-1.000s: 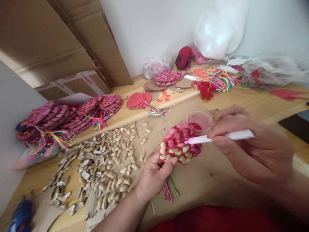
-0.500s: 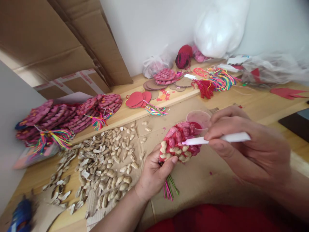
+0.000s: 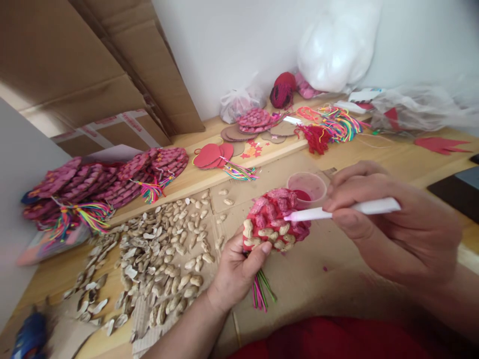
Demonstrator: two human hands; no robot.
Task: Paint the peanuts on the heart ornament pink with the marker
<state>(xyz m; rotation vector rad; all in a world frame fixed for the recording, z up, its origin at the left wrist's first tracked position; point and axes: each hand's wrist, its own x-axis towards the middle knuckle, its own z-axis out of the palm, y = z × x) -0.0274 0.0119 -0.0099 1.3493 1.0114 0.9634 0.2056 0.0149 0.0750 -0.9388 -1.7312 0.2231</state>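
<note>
My left hand (image 3: 235,267) is closed on the lower left edge of a red disc (image 3: 256,230) covered with peanut shells, its thumb over the front. The upper and right-hand shells are pink, while those along the lower left are plain tan. Pink and green tassel cords (image 3: 264,291) hang below the disc. In my right hand (image 3: 396,224), thumb and fingers pinch a white pen-like marker (image 3: 312,214). Its pink tip points left and appears to touch a shell near the disc's middle. Just behind the disc stands a clear plastic cup (image 3: 312,184) with dark pink liquid.
Loose peanut shells (image 3: 168,271) spread over cardboard on the left. Finished pink shell discs (image 3: 101,182) with tassels are stacked beyond them. Along the back lie red paper discs (image 3: 209,155), tassels (image 3: 340,124) and yarn (image 3: 283,89). A blue tool (image 3: 30,334) lies front left.
The marker and my right hand have shifted slightly right, moving the tip a little rightward across the pink shells. My left hand still holds the disc. The whole view has drifted slightly.
</note>
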